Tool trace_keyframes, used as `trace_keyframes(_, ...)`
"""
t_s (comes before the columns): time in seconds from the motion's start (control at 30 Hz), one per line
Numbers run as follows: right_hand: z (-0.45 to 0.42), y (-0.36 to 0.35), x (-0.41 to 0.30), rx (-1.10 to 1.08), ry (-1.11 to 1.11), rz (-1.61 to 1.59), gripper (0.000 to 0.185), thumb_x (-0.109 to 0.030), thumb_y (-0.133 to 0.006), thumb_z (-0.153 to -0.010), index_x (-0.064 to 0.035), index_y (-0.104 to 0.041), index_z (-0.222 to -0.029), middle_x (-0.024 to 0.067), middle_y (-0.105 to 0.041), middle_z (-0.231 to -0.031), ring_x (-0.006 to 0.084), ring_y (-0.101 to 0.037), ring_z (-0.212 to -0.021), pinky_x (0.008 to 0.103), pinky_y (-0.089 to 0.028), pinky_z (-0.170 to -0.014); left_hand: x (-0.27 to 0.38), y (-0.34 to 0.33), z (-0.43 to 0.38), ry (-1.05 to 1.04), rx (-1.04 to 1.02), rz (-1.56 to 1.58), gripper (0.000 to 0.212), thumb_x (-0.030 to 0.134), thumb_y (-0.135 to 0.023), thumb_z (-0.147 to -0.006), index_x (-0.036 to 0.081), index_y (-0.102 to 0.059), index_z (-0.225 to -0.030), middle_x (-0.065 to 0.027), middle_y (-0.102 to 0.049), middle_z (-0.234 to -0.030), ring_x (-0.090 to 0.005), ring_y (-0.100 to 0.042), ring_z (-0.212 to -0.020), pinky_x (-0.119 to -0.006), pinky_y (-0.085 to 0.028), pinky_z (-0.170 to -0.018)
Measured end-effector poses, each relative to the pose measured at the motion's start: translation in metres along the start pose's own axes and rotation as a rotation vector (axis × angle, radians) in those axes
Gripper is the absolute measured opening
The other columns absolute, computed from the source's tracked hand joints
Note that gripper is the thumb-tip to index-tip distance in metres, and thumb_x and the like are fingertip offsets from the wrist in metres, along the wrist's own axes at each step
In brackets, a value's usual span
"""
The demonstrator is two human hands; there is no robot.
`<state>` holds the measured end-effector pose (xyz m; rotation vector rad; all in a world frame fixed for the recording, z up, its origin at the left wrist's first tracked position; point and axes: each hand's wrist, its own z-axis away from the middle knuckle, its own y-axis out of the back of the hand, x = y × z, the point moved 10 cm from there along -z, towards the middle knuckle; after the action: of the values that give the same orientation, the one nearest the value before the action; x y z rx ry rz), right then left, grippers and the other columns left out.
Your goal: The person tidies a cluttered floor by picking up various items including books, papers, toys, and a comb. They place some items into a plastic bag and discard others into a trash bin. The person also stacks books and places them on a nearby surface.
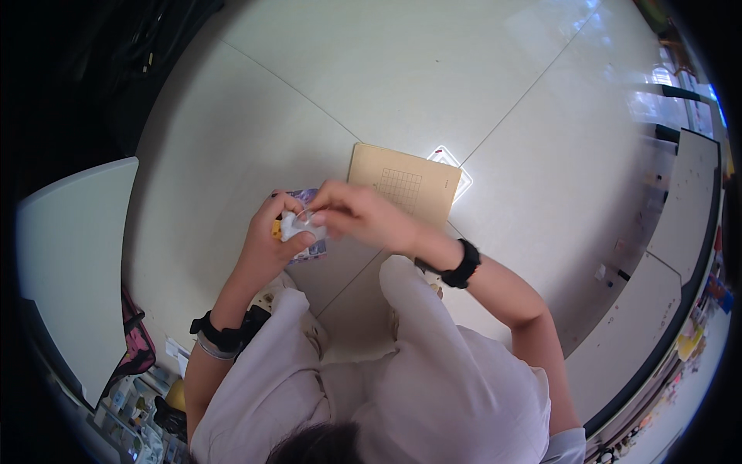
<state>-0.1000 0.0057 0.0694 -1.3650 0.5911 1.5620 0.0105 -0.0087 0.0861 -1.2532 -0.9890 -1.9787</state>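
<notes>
My left hand point(268, 235) is curled around a small white bundle point(288, 226) that looks soft, with a clear plastic piece over it. A small yellow piece point(276, 229) shows at its left side, against my palm. The thumb and fingertips of my right hand point(353, 211) pinch the right edge of the clear piece; the hand is slightly blurred. Behind both hands shows a purple printed card or booklet point(317, 250), mostly hidden, and I cannot tell whether it is held or lies on the floor. Just beyond my right hand lies a tan paper booklet point(371, 162) with a printed grid.
A white plastic lid or tray point(464, 184) pokes out from under the booklet on the tiled floor point(266, 116). At the left stands a pale panel point(81, 243), with a pink and black bag point(138, 348) beside it. Pale cabinet fronts point(637, 301) run along the right.
</notes>
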Motion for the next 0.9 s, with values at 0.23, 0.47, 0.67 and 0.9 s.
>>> trace_keyframes(0.23, 0.013, 0.060, -0.011, 0.303, 0.180, 0.878, 0.045, -0.020, -0.075, -0.076, -0.0047, -0.054, -0.113, 0.0130, -0.046, -0.121, 0.0228, -0.054, -0.101, 0.0348, -0.046, -0.077, -0.024, 0.031, 0.016, 0.146, 0.145, -0.038, 0.016, 0.011, -0.064, -0.082, 0.004, -0.050, -0.081, -0.0014, -0.046, -0.081, -0.0106, -0.045, -0.076, -0.025, -0.040, -0.068)
trace_keyframes(0.47, 0.046, 0.128, 0.065, 0.401, -0.506, 1.356, 0.059, -0.027, -0.083, -0.060, -0.0033, -0.050, -0.102, 0.0106, -0.046, -0.107, 0.0317, -0.043, -0.103, 0.0456, -0.033, -0.090, -0.035, 0.062, 0.027, 0.183, 0.335, 0.031, 0.014, 0.011, -0.062, -0.085, 0.005, -0.050, -0.081, 0.0020, -0.049, -0.075, -0.0071, -0.045, -0.071, -0.022, -0.039, -0.066)
trace_keyframes(0.67, 0.049, 0.116, 0.060, 0.326, -0.279, 0.995, 0.044, -0.015, -0.074, -0.070, -0.0035, -0.052, -0.105, 0.0131, -0.055, -0.089, 0.0327, -0.054, -0.084, 0.0407, -0.045, -0.075, -0.022, 0.073, 0.032, 0.120, 0.402, 0.045, 0.013, 0.012, -0.061, -0.086, 0.005, -0.050, -0.081, 0.0021, -0.049, -0.076, -0.0062, -0.045, -0.071, -0.021, -0.040, -0.065)
trace_keyframes(0.9, 0.072, 0.079, -0.055, 0.491, 0.287, 1.256, 0.035, 0.003, -0.057, -0.073, -0.0076, -0.054, -0.106, 0.0070, -0.057, -0.078, 0.0253, -0.057, -0.065, 0.0362, -0.047, -0.057, -0.018, 0.078, 0.046, 0.170, 0.512, 0.074, 0.012, 0.011, -0.061, -0.086, 0.006, -0.051, -0.083, 0.0020, -0.050, -0.077, -0.0061, -0.045, -0.072, -0.022, -0.040, -0.065)
